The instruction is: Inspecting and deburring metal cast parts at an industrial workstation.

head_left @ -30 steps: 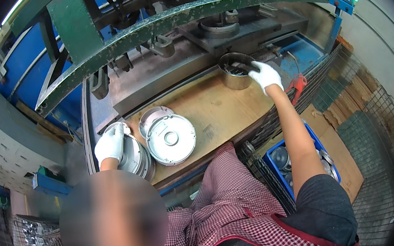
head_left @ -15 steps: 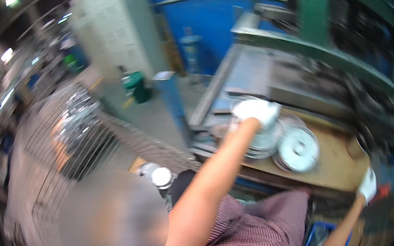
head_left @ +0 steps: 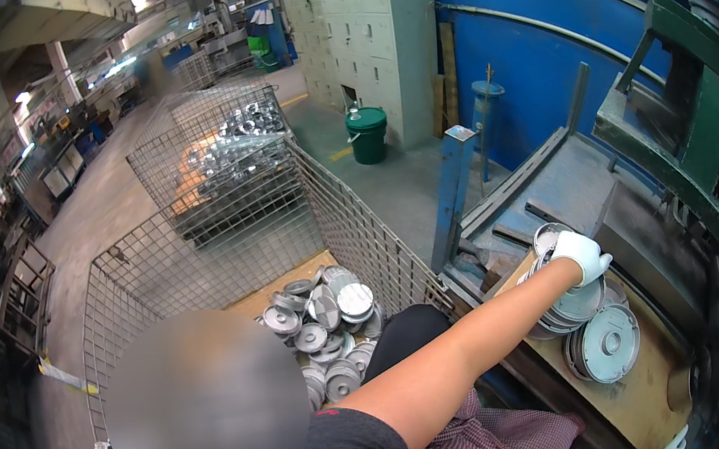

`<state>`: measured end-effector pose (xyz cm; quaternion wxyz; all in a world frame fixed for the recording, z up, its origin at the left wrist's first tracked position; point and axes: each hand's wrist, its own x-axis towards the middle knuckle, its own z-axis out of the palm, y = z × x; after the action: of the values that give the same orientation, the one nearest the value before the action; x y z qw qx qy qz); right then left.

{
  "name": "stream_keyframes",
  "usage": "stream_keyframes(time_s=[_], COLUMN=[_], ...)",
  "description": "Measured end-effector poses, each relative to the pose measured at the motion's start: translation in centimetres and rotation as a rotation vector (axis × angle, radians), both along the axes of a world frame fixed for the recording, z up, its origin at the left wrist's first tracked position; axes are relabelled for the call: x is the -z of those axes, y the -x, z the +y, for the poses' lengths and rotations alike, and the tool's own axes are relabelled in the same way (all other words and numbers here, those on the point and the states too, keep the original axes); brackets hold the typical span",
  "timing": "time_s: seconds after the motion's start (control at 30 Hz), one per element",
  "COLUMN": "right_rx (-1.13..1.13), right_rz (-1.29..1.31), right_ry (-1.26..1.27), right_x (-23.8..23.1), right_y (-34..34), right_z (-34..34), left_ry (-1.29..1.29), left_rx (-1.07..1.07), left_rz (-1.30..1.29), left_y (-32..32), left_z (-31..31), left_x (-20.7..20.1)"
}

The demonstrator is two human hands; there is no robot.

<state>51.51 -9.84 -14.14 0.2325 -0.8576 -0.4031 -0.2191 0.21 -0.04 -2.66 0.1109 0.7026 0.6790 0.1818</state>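
My left arm reaches across to the right, and my left hand (head_left: 579,257), in a white glove, is closed at the top of a leaning stack of round metal discs (head_left: 573,307). Its fingers curl over a disc's edge, partly hidden by the glove. Beside that stack, several similar pale grey discs (head_left: 611,343) lean together, with a raised ring in the middle of the front one. The discs stand on a tan board (head_left: 652,408). Only a sliver of my right hand (head_left: 674,444), also white-gloved, shows at the lower edge; its fingers are mostly cut off.
A wire cage (head_left: 368,223) on my left holds a heap of round metal parts (head_left: 322,320). Behind it stands another cage (head_left: 216,166) of shiny parts. A green machine frame (head_left: 705,124) rises at right. Farther back are a blue post (head_left: 453,198), a green bucket (head_left: 368,135) and lockers (head_left: 353,35).
The view has swung left, bringing the near cage into sight and the discs farther right. My left hand stays at the stack; my right hand has moved almost out of the picture.
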Motion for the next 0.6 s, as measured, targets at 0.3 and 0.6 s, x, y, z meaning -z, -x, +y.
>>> stream_keyframes(time_s=[0.3, 0.6], right_rx=[-0.081, -0.068], right_rz=[-0.201, -0.166], right_ry=[-0.075, -0.119], right_x=[1.9, 1.8], right_y=[-2.3, -2.6], right_z=[0.5, 0.4], left_ry=[-0.05, -0.048], left_rx=[0.001, 0.003], left_rz=[-0.003, 0.017], left_y=[-0.1, -0.1], left_z=[-0.1, 0.3], left_x=[0.1, 0.4])
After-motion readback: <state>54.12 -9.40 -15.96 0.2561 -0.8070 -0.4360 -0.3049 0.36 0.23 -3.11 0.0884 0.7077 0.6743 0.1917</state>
